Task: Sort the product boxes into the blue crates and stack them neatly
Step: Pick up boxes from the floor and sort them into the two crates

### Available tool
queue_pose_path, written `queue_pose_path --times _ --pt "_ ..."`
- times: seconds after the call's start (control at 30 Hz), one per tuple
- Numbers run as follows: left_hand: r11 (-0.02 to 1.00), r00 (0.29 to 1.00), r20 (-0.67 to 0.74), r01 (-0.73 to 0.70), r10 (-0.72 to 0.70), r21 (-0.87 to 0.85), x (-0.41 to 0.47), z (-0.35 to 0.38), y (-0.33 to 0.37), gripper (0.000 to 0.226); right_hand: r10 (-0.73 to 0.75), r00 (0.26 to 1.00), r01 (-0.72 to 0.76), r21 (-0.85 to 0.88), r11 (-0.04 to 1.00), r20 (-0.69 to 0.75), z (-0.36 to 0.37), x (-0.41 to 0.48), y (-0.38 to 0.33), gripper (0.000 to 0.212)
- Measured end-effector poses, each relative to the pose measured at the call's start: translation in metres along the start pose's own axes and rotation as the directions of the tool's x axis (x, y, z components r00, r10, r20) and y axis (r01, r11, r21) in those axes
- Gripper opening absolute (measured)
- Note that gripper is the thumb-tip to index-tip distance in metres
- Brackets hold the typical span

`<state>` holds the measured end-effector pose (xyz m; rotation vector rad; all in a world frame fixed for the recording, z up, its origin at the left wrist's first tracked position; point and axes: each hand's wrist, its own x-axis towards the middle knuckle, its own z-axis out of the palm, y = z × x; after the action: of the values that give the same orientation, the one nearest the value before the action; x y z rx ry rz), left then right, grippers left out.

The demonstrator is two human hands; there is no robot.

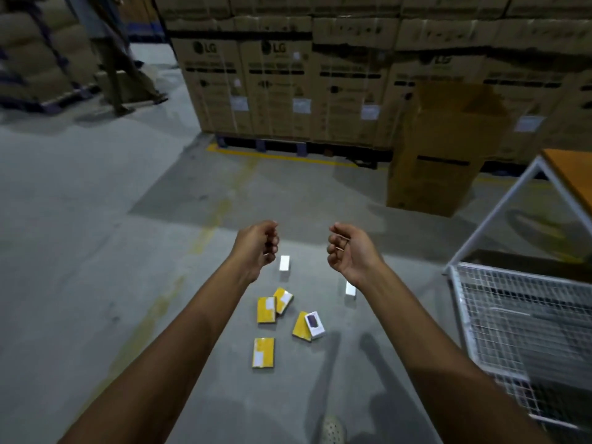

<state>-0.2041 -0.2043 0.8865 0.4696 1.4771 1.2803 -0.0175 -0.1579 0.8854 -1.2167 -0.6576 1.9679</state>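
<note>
Several small product boxes lie scattered on the concrete floor below my outstretched arms. Yellow boxes with white labels sit at the front, at the left and leaning on it. Another yellow box has a white box with a dark picture resting on it. Two plain white boxes lie farther out. My left hand and my right hand hover above them, palms facing each other, fingers curled, holding nothing. No blue crate is in view.
A white wire-mesh cage stands at the right under an orange-topped table. An open cardboard carton stands ahead on the right. Palletised cartons wall off the back. Another person walks at the far left.
</note>
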Motion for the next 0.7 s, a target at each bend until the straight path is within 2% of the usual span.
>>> queue_pose_path --times 0.33,0.47,0.57,0.7 --pt "0.986 0.985 -0.095 0.151 -0.145 0.065 0.101 -0.026 -0.051 0.016 0.148 0.981 -0.153 -0.034 0.988 -0.123 -0.019 0.113 0.030 0.011" --pt "0.985 0.987 -0.116 0.122 -0.108 0.119 0.151 -0.034 -0.081 0.011 0.130 0.976 -0.140 -0.045 0.989 -0.176 -0.034 0.164 0.060 0.011" --pt "0.984 0.992 -0.105 0.083 -0.066 0.161 0.198 -0.040 -0.118 0.006 0.101 0.974 -0.114 -0.057 0.992 -0.203 -0.052 0.214 0.096 0.009" --pt "0.977 0.994 -0.076 0.090 -0.076 0.193 0.277 -0.058 -0.207 0.010 0.073 0.965 -0.101 -0.102 0.990 -0.251 -0.089 0.300 0.171 0.006"
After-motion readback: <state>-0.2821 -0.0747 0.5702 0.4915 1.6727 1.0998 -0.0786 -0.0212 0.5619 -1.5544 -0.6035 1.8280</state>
